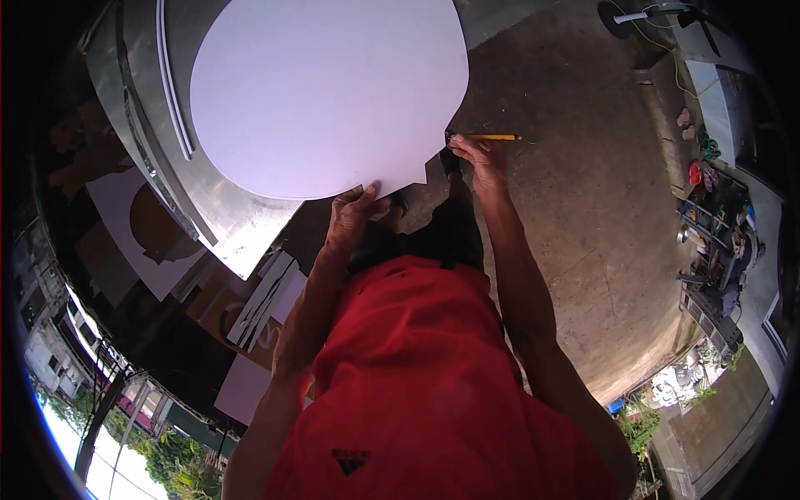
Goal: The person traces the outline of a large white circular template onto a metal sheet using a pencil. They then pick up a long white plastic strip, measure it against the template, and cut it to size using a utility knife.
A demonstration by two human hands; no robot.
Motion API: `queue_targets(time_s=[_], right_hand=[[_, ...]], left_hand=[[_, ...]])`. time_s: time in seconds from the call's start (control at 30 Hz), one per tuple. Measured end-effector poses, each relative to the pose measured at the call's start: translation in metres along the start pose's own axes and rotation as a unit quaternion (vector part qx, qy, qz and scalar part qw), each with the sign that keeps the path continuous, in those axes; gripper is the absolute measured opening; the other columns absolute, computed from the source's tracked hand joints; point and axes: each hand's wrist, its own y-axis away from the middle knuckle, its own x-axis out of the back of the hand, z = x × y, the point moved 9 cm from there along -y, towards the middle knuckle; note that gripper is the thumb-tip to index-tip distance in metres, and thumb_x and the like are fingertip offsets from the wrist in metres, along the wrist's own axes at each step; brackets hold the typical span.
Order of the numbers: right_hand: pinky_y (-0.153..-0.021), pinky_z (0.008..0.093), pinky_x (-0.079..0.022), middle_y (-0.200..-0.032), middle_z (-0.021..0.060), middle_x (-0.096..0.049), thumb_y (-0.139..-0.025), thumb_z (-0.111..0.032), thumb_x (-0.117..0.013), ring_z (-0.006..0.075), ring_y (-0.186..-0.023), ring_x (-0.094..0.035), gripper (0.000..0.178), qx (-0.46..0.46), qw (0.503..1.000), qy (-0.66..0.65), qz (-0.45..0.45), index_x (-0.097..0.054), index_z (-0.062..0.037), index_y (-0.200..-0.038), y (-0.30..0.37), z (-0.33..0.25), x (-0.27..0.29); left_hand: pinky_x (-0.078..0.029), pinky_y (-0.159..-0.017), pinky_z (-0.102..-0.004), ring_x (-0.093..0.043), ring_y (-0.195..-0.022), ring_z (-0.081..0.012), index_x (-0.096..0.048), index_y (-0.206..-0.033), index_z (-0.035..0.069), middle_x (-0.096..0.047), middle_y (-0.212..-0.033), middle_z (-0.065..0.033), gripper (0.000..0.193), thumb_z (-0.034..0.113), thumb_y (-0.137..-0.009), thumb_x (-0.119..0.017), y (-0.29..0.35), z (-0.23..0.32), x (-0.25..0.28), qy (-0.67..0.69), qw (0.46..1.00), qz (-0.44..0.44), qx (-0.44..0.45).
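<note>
A large white sheet [333, 92], rounded with a small notched point at its near edge, covers the upper middle. My left hand [352, 212] grips its near edge, thumb on top and fingers underneath. At the sheet's right edge, my right hand [477, 152] is closed around a slim yellow tool [497, 137] with dark ends. The tool lies crosswise and its far end sticks out to the right; whether it is a pencil or a cutter I cannot tell. The fingers of my right hand are beside the sheet's edge.
Under the sheet is a shiny metal-topped table [250, 229] with long thin strips [172, 92] on its left. Cut white and brown board pieces [267, 304] lie lower left. A concrete floor [583, 208] stretches right, toward a rack [717, 217], shoes [695, 172] and a fan [617, 18].
</note>
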Motion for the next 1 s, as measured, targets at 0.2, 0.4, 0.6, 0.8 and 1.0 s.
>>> queue_targets(time_s=[0.2,0.4,0.6,0.8,1.0], right_hand=[[-0.07,0.0284,-0.056,-0.085,0.0104,-0.069,-0.074,-0.01,-0.081,0.0174,-0.077,-0.068,0.028,0.006,0.999,0.03,0.016,-0.065,0.0038,-0.093,-0.007,-0.003,-0.008],[-0.07,0.0296,-0.056,-0.086,0.0116,-0.07,-0.073,-0.008,-0.081,0.0193,-0.079,-0.069,0.028,0.007,0.999,0.031,0.015,-0.064,0.0035,-0.092,-0.011,0.0,-0.011],[-0.07,0.0298,-0.056,-0.086,0.0121,-0.07,-0.074,-0.009,-0.081,0.0204,-0.079,-0.07,0.029,0.013,0.999,0.043,0.005,-0.063,0.003,-0.093,-0.013,-0.001,-0.012],[-0.073,0.0323,-0.058,-0.087,0.0112,-0.07,-0.074,-0.007,-0.08,0.0211,-0.08,-0.07,0.027,0.018,0.999,0.045,0.003,-0.064,0.0002,-0.095,-0.02,0.005,-0.009],[-0.072,0.0321,-0.058,-0.085,0.0118,-0.069,-0.074,-0.005,-0.079,0.0208,-0.078,-0.07,0.024,0.022,0.998,0.051,0.014,-0.064,0.002,-0.092,-0.019,0.003,-0.011]], left_hand=[[-0.058,-0.075,-0.0299,-0.069,-0.081,-0.0197,-0.066,-0.109,-0.005,-0.069,-0.099,-0.0118,0.034,0.02,-0.088,-0.072,0.0,0.005,-0.003,-0.015,0.999,-0.003,-0.04],[-0.058,-0.076,-0.0313,-0.069,-0.082,-0.0213,-0.066,-0.109,-0.005,-0.068,-0.099,-0.0126,0.034,0.021,-0.088,-0.072,-0.002,0.002,0.001,-0.014,0.999,-0.005,-0.044],[-0.058,-0.077,-0.0321,-0.069,-0.082,-0.0224,-0.065,-0.108,-0.006,-0.068,-0.099,-0.013,0.033,0.02,-0.089,-0.071,-0.001,0.003,-0.001,-0.01,0.999,-0.009,-0.049],[-0.058,-0.076,-0.0318,-0.069,-0.081,-0.0219,-0.066,-0.107,-0.006,-0.068,-0.099,-0.0129,0.029,0.017,-0.089,-0.07,-0.002,0.002,-0.002,-0.004,0.999,0.0,-0.05],[-0.058,-0.075,-0.032,-0.069,-0.081,-0.0221,-0.067,-0.105,-0.004,-0.069,-0.098,-0.0124,0.026,0.015,-0.089,-0.07,-0.005,0.0,-0.003,0.013,0.998,-0.009,-0.055]])
